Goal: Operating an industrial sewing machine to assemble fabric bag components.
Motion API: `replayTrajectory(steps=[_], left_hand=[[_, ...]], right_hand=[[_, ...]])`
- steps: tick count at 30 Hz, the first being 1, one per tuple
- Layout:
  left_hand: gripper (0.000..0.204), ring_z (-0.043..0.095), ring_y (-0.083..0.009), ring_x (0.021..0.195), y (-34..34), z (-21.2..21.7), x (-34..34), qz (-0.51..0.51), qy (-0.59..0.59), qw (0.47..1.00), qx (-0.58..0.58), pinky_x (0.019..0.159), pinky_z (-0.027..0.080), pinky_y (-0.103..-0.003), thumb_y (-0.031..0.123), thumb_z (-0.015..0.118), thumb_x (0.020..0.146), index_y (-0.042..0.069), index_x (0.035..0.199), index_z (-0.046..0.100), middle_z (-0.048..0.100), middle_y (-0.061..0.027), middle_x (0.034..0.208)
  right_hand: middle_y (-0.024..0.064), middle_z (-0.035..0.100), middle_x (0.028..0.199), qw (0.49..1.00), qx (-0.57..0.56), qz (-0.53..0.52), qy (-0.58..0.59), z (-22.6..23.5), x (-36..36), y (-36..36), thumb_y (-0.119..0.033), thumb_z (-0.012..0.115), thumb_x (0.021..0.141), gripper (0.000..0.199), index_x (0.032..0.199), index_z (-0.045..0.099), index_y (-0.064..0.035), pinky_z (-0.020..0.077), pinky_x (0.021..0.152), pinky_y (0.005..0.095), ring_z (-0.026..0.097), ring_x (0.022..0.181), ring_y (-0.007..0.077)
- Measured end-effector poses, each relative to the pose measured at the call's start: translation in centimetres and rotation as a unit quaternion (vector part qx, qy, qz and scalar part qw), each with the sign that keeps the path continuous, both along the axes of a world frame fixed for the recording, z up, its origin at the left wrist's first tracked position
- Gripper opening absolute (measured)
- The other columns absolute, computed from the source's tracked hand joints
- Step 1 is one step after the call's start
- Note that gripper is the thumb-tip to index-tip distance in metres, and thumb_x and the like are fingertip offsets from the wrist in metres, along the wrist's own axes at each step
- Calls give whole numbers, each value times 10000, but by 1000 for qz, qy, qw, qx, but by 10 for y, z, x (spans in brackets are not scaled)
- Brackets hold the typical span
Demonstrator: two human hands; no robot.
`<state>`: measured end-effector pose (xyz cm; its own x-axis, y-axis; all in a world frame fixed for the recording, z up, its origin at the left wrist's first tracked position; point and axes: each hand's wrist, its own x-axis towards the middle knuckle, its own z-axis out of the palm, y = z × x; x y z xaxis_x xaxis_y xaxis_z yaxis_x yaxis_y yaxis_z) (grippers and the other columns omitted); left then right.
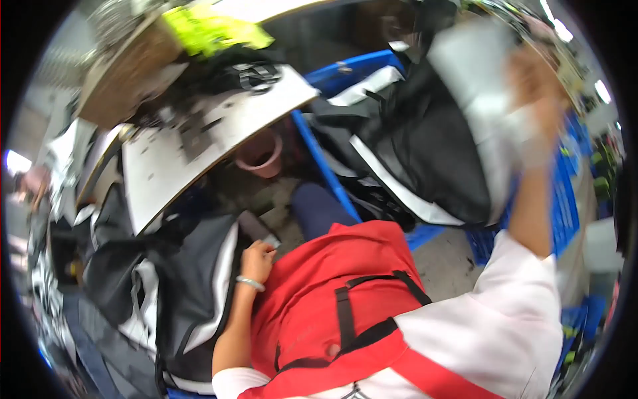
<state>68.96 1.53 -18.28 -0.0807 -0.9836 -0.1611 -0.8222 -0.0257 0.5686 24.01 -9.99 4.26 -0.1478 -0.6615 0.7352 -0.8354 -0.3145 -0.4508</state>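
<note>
Raised at the upper right, my right hand (pixel 535 83) is smeared by motion but looks closed on the edge of a black and grey bag panel (pixel 438 146). The panel's grey part blurs along with the hand, while its white-edged black part hangs over a blue crate (pixel 325 159). My left hand (pixel 258 263) is low beside my red apron (pixel 332 286), its fingers loosely curled and apart, with nothing visible in them. Just left of it lies a heap of black bag pieces (pixel 179 279) with white edging, close to my wrist.
A white worktable (pixel 179 166) with dark scraps stands ahead on the left, carrying black straps and bright yellow fabric (pixel 216 30). Beneath its edge is a pink bucket (pixel 260 156). Another blue crate (pixel 565 199) stands beyond my right arm.
</note>
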Motion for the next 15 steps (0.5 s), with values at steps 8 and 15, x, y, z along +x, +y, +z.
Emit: replayTrajectory(steps=[8, 15], left_hand=[[128, 592, -337, 919, 54, 17, -3, -15, 135, 989, -62, 824, 482, -380, 42, 645, 823, -12, 939, 645, 603, -166, 935], [159, 614, -211, 893, 162, 57, 6, 186, 228, 955, -18, 803, 489, -300, 99, 655, 874, 4, 1002, 658, 640, -102, 971]], right_hand=[[302, 632, 1083, 778, 614, 114, 66, -471, -44, 33, -356, 632, 842, 456, 1139, 603, -12, 479, 864, 487, 611, 1055, 418], [259, 667, 956, 740, 565, 199, 305, -294, 39, -21, -223, 679, 786, 300, 979, 666, 7, 511, 790, 455, 646, 910, 406]])
